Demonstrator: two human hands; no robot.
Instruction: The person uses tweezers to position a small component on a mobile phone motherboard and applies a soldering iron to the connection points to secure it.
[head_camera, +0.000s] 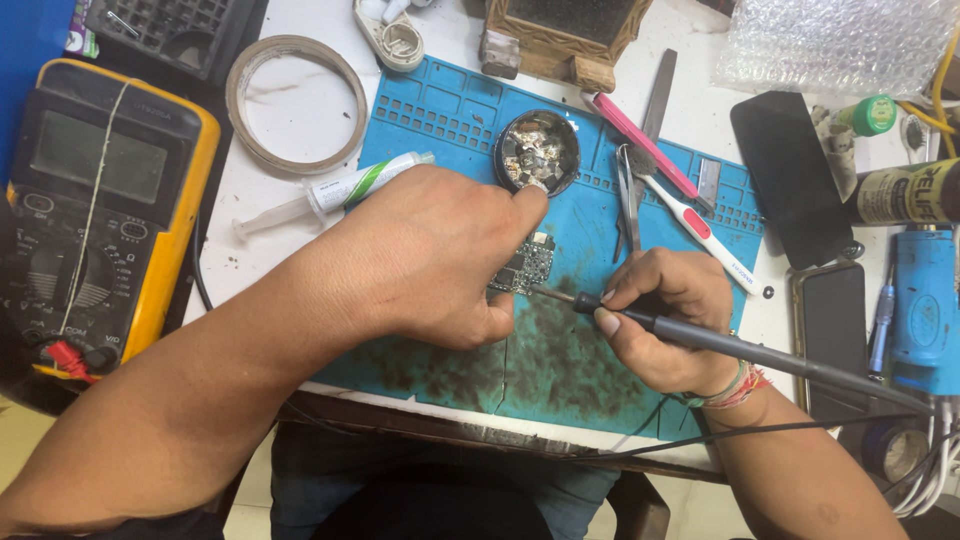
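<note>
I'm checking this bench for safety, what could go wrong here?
The soldering iron tip works right beside the left hand fingertips pinning the small circuit board, so a slip could burn them. The iron's cable trails off the table edge and might snag, jerking the right hand.

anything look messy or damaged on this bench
Yes. The blue work mat is smeared with dark grime across its near half, below the small circuit board the left hand pins down. The mat also looks split near its front edge. The right hand holds a soldering iron to the board.
</note>
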